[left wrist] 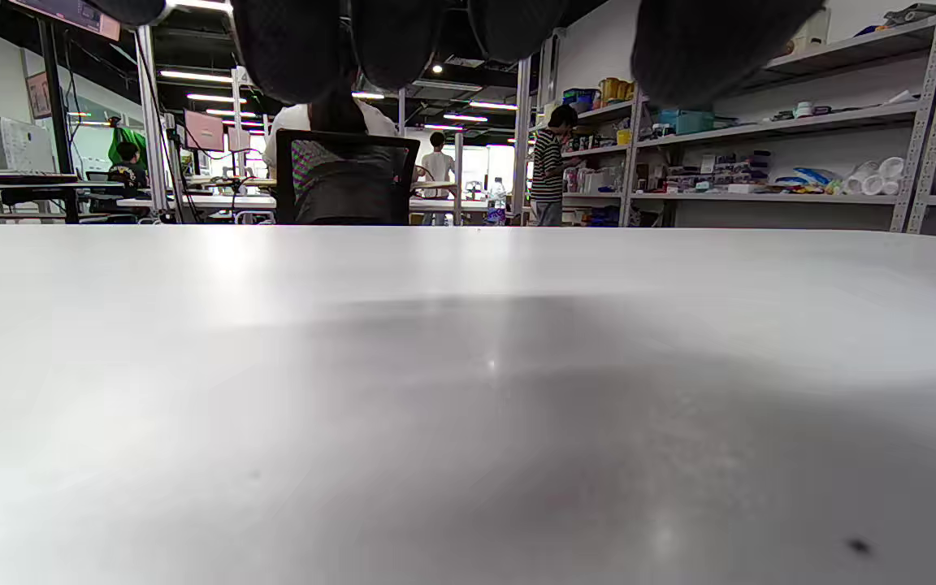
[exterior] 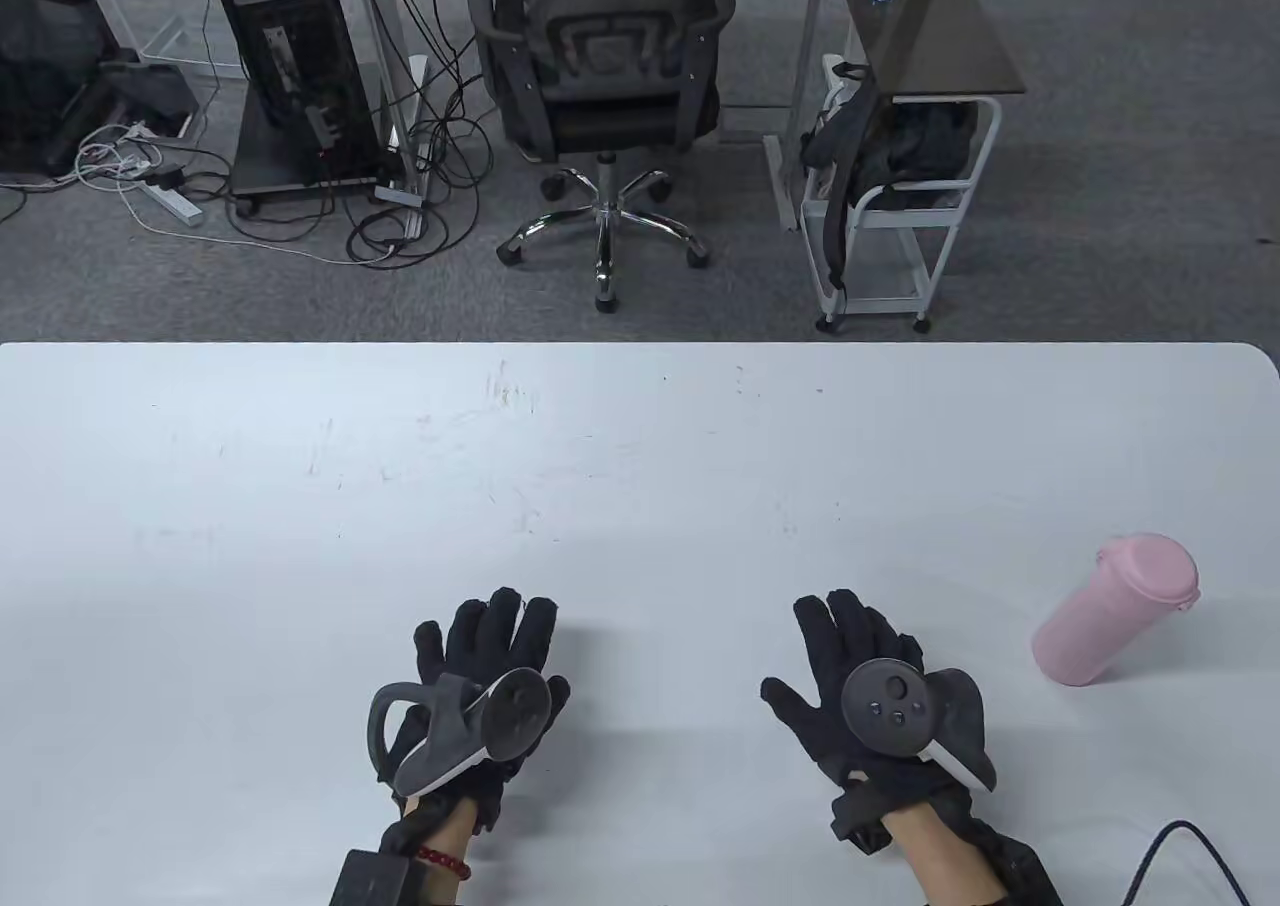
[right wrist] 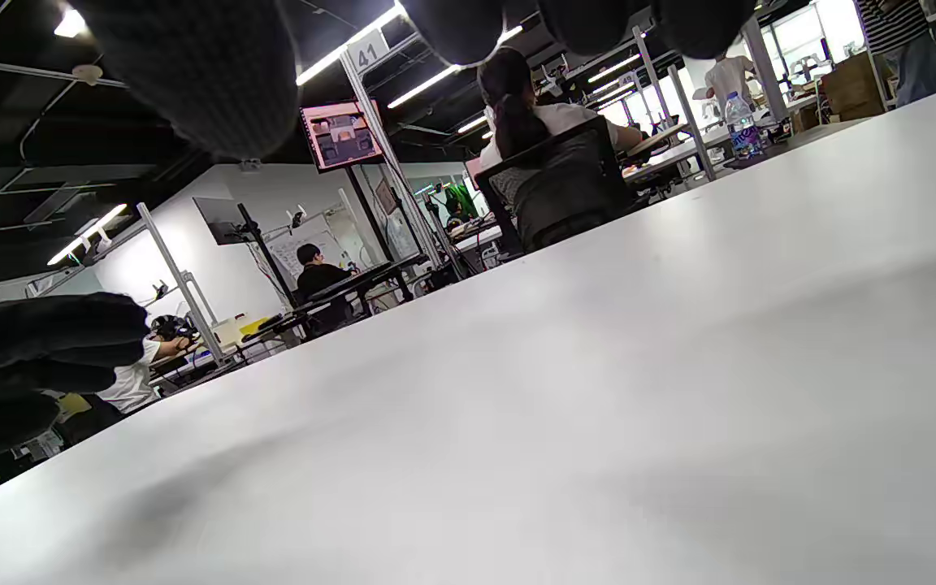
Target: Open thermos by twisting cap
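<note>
A pink thermos (exterior: 1112, 611), cap (exterior: 1150, 568) on, stands at the desk's (exterior: 640, 466) right side — beyond the right hand (exterior: 880, 691). Both hands, the left hand (exterior: 480, 686) included, lie empty, fingers (exterior: 500, 626) spread wide. Risk: twisting one-handed likely spins or topples the unbraced body — the cap stays shut.

On the table (exterior: 640, 466), near its front edge: left hand (exterior: 470, 691) left of centre, right hand (exterior: 865, 696) right of centre, well apart; farther right, near the table's right edge, thermos (exterior: 1110, 614) with cap (exterior: 1150, 568) on; beyond the far edge, office chair (exterior: 600, 96) at centre, cart (exterior: 900, 146) to its right.
</note>
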`<state>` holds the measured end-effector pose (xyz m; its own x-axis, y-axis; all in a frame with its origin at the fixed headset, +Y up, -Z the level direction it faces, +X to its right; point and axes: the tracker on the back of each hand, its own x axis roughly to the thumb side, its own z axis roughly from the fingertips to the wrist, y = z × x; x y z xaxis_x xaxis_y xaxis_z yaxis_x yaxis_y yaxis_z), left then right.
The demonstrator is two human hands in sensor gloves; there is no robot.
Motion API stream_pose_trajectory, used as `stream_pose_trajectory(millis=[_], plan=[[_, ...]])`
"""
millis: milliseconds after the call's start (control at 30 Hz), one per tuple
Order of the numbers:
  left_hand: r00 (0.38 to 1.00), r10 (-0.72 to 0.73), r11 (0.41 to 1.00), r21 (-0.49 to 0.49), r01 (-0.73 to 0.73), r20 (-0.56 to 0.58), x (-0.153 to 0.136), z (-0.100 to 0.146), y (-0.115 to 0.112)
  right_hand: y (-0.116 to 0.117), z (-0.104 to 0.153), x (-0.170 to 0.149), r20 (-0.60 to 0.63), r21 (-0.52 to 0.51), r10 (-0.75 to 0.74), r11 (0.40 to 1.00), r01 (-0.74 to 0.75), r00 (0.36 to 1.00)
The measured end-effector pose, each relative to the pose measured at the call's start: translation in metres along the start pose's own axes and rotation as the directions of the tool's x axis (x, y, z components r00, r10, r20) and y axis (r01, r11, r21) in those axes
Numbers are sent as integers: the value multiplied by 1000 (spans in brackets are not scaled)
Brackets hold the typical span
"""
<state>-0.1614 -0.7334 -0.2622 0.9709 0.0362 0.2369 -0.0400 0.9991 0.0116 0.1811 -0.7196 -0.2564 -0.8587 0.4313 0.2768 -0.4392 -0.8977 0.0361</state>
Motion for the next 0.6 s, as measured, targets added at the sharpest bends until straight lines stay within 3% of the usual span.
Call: stream_pose_trajectory(millis=[233, 367, 433, 533, 600], plan=[[1000, -6, 1000, -15, 6, -7, 0, -2, 0, -8, 1, -8, -23, -53, -27, 998, 26, 999], [1000, 1, 1000, -5, -1, -2, 0, -2, 1, -26, 8, -12, 6, -242, -28, 970, 28, 1000], [1000, -3, 1000, 1, 3, 4, 1, -1, 2, -39, 13, -13, 25, -357, -6, 934, 14, 1000], [1000, 6, 1000, 5, -6, 1, 2, 3, 4, -77, 32, -23, -41, -587, 103, 803, -107, 994], [999, 32, 999, 16, -32, 2, 1, 6, 5, -96, 46, -37, -104, -697, 39, 710, -101, 994]])
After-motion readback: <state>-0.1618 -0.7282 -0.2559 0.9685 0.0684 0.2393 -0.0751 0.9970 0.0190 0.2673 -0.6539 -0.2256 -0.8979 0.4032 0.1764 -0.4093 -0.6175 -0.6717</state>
